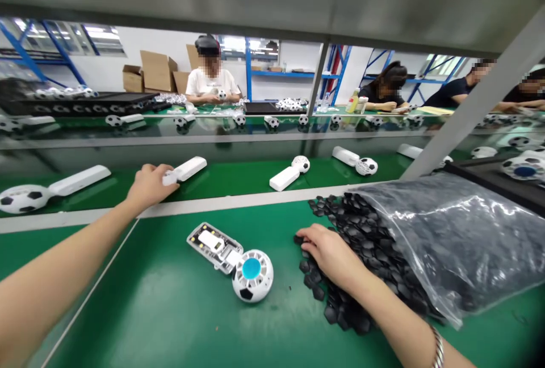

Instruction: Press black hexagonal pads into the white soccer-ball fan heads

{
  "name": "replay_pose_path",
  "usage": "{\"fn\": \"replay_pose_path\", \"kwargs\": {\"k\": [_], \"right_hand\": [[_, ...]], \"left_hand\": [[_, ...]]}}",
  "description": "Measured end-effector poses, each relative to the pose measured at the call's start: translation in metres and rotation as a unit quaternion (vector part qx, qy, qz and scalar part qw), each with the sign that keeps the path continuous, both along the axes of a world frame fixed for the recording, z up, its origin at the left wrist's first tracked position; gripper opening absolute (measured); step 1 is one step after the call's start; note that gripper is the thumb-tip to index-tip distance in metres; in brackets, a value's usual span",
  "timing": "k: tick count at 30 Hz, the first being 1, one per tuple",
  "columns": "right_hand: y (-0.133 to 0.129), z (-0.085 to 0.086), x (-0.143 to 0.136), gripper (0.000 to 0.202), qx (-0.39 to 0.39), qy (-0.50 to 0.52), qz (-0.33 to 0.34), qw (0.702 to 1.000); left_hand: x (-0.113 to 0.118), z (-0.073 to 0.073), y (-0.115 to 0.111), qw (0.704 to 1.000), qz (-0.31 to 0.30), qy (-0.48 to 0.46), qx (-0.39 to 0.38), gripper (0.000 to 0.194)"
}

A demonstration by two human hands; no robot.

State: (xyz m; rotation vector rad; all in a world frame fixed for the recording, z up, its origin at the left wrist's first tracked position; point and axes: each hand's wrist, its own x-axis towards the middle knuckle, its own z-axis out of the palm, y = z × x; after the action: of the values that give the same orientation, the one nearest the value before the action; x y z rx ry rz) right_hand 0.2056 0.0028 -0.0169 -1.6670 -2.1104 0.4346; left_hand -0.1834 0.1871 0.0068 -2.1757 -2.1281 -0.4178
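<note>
My left hand reaches over the green conveyor, its fingers closed around the head end of a white-handled fan. At the pile of black pentagon pieces, my right hand has its thumb and fingertips together at a black piece on the left edge of the pile. Between my hands an opened fan lies on the green table, with a round football-patterned head with a blue centre and an uncovered handle showing its inner parts.
More football fans lie along the conveyor. A clear plastic bag of black pieces sits at right, by a black tray. A slanted metal post rises at right. Several people work across the line.
</note>
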Motion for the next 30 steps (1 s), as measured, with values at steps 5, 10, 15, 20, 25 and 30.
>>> {"fn": "replay_pose_path", "kwargs": {"k": [5, 10, 15, 20, 25, 30], "right_hand": [[-0.004, 0.005, -0.007, 0.018, 0.035, 0.031, 0.016, 0.999], [-0.014, 0.015, -0.02, 0.018, 0.045, 0.092, 0.034, 0.994], [-0.022, 0.019, -0.031, 0.013, 0.011, 0.106, 0.049, 0.993], [-0.028, 0.015, -0.035, 0.009, 0.008, 0.169, 0.08, 0.982], [-0.033, 0.016, -0.036, 0.008, -0.057, 0.283, 0.132, 0.948], [-0.034, 0.015, -0.04, 0.006, -0.03, 0.262, 0.166, 0.95]], "left_hand": [[-0.026, 0.0, -0.109, 0.998, -0.008, 0.043, 0.043, 0.042], [-0.044, -0.011, -0.199, 0.999, 0.013, 0.034, 0.036, 0.034], [0.007, -0.004, -0.238, 0.989, -0.018, 0.072, 0.128, 0.044], [0.113, -0.005, -0.241, 0.975, -0.199, -0.081, 0.057, 0.062], [0.155, -0.019, -0.216, 0.957, -0.253, -0.14, 0.005, 0.067], [0.141, -0.022, -0.207, 0.915, -0.343, -0.205, -0.05, 0.062]]}}
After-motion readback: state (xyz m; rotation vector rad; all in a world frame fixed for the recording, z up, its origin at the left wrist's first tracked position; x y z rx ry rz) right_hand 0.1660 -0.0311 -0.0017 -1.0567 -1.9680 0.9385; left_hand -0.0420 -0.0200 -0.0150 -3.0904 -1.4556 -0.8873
